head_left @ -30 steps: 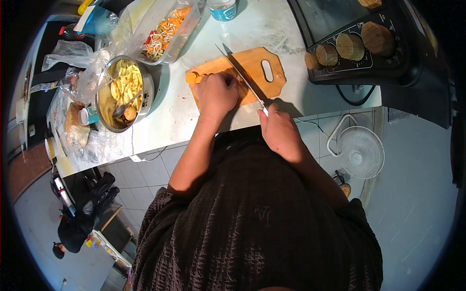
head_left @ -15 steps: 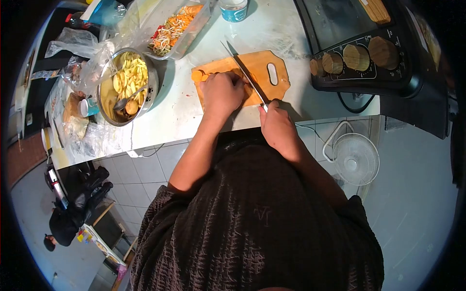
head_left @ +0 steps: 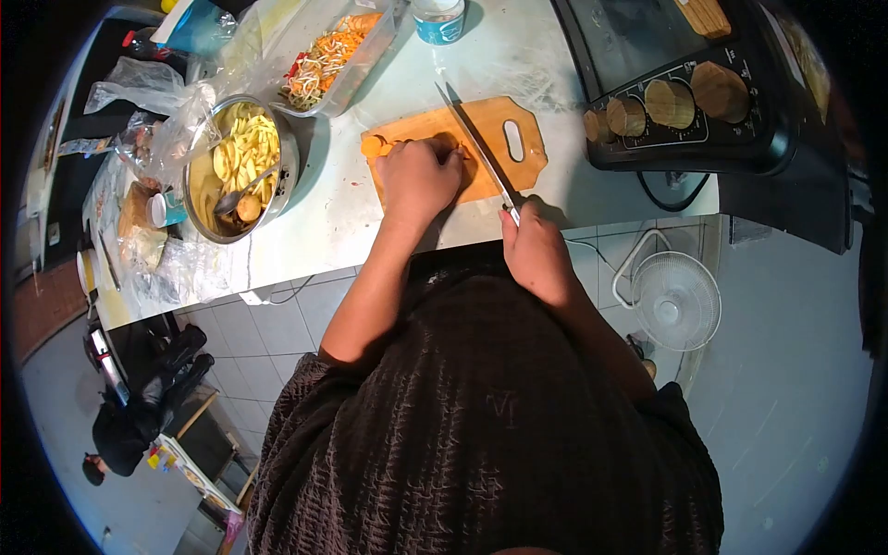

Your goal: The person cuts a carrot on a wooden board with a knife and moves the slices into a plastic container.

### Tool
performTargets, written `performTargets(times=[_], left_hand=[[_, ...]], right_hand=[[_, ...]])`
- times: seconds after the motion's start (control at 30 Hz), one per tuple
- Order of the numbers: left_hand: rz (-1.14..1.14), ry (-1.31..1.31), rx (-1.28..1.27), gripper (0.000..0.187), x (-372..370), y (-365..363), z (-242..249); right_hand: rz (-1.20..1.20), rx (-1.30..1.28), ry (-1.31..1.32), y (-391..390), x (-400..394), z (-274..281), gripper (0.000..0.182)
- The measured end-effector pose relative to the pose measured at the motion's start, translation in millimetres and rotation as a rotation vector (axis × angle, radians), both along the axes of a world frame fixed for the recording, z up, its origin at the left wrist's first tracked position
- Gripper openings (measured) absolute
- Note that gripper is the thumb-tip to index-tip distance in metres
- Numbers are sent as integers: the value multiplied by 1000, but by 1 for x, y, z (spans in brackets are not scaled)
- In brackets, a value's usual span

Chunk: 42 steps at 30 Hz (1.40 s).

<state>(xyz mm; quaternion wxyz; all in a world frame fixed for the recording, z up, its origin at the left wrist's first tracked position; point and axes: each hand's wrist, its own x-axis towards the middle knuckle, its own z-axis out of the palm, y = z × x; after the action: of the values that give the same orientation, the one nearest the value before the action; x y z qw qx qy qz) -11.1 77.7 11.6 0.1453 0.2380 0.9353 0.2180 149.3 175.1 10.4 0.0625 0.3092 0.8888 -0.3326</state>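
An orange wooden cutting board point(head_left: 530, 173) lies near the table's front edge. On its left half rests a piece of carrot point(head_left: 373, 146), its end showing beyond my fingers. My left hand point(head_left: 421, 178) is closed over the carrot, fingers curled, pressing it to the board; most of the piece is hidden beneath. My right hand point(head_left: 535, 248) grips the handle of a long kitchen knife point(head_left: 483, 151). The blade slants up and left across the board, to the right of my left hand. Small orange bits show between the hand and blade.
Left of the board stand a metal pot point(head_left: 287, 176) of pale yellow cut pieces with a spoon and a clear plastic container point(head_left: 372, 69) of shredded vegetables. A blue-labelled tub point(head_left: 437, 26) stands behind. A black oven point(head_left: 689, 139) sits right. Below are a white fan point(head_left: 677, 301) and another person point(head_left: 129, 430).
The knife and my right hand have shifted slightly right and toward me, widening the gap to my left hand. My left hand stays on the carrot. The whole view has shifted slightly.
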Motion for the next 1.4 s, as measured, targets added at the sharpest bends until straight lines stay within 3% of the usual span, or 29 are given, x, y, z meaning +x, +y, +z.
performTargets(times=[1.4], left_hand=[[-26,36,55,26,1,-3,-5]], right_hand=[[33,-41,-105,-7,-17,16,36]])
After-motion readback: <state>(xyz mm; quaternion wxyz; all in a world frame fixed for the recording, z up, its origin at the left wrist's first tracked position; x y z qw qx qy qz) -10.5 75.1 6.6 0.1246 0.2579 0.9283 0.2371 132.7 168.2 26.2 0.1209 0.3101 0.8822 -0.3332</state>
